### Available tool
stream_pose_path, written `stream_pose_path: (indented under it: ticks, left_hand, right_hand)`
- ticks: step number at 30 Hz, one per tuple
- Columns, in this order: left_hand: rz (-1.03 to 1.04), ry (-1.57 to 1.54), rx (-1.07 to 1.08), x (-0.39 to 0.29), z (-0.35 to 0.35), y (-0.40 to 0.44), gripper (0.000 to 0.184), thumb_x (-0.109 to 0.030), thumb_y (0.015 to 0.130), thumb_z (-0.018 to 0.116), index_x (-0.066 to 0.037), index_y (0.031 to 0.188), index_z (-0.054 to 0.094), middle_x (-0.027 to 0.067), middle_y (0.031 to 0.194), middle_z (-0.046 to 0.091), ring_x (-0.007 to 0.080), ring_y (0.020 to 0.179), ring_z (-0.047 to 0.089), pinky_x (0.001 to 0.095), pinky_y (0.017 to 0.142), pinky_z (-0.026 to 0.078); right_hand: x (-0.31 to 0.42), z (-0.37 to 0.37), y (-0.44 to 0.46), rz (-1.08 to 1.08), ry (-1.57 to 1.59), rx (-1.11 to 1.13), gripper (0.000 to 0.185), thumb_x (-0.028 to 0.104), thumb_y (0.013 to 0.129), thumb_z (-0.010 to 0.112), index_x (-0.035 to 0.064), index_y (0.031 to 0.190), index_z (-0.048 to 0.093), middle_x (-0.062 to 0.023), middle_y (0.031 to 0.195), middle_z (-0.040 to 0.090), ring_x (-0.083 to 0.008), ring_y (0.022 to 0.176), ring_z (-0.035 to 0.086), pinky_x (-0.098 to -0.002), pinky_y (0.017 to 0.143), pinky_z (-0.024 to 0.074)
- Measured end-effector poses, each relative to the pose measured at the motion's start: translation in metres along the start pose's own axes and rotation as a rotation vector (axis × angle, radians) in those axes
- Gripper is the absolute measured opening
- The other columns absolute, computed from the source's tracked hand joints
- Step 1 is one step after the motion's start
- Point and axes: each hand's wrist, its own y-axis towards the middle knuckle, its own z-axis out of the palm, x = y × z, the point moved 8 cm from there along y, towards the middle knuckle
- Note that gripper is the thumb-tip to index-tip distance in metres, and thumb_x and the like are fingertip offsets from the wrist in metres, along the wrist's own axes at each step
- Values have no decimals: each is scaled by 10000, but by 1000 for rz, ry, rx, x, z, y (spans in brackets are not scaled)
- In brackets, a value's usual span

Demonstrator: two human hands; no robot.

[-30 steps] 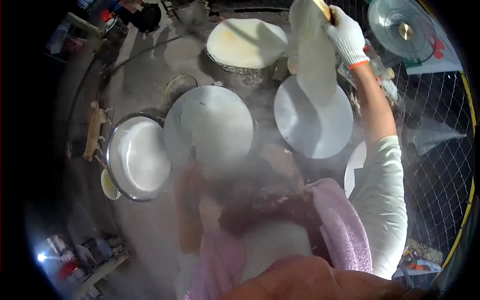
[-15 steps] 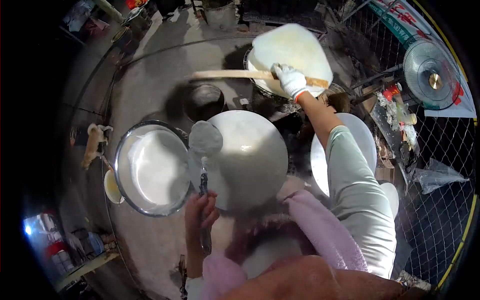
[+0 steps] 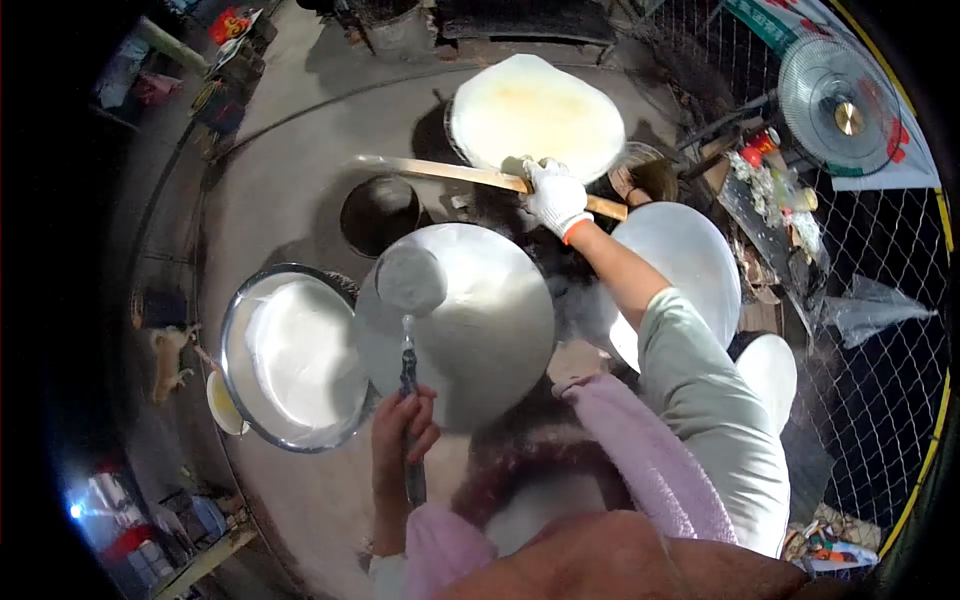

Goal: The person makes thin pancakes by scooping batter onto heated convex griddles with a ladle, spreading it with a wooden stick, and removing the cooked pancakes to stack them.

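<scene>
Left hand wrapped round the handle of the ladle; bowl is ahead of the grip, over the round plate. Gloved right hand clasps the wooden stick: long end out left, short end right, by the pale sheet.

Towards twelve o'clock, the sheet is showing creamy white with yellowish blotches. The right hand is wearing a white glove, its cuff glowing orange; the stick is looking pale tan, the ladle's handle dark grey. Near four o'clock, the towel is showing lilac-pink; near three, the fence is forming diamonds, its edge running yellow.
</scene>
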Motion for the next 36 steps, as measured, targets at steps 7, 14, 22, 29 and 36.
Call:
stream_pose_path:
  ticks: [7,14,22,29,36]
  left_hand:
    - [-149,125,122,64,85,12,239,-166,975,461,50,1057,521,7,635,398,75,382,270,228,344,264]
    - [-306,308,488,169,217,36,259,-200,989,458,33,1061,545,14,630,425,104,368,358,257,337,283]
    - [120,894,679,331,342,151,216,-224,910,593,-13,870,566,-10,599,440,94,433,415,251,384,300]
    - [450,1507,365,387,345,211,268,-233,840,674,-14,873,523,131,683,582,277,631,603,402,577,463]
    - [769,1694,187,292,283,238,362,-331,881,589,-73,1125,517,182,903,631,359,856,642,419,675,515]
  right_hand:
    - [-119,-76,-203,425,581,101,603,377,846,669,31,1311,503,-199,1203,607,-299,1082,614,-335,913,460]
    - [-242,-102,-492,868,1108,-358,464,155,837,720,1,1245,561,-107,1158,616,-151,1018,580,-271,871,476]
    - [-290,-152,-604,1152,718,-503,487,199,924,604,-35,1333,484,-135,1275,591,-185,1115,588,-263,959,427]
    - [-301,-125,-563,1057,320,-193,619,340,901,576,178,1454,350,-226,991,619,-378,817,629,-428,727,512]
    - [-300,-48,-560,1009,485,-275,552,343,902,587,160,1401,437,-219,846,634,-348,748,640,-426,656,503]
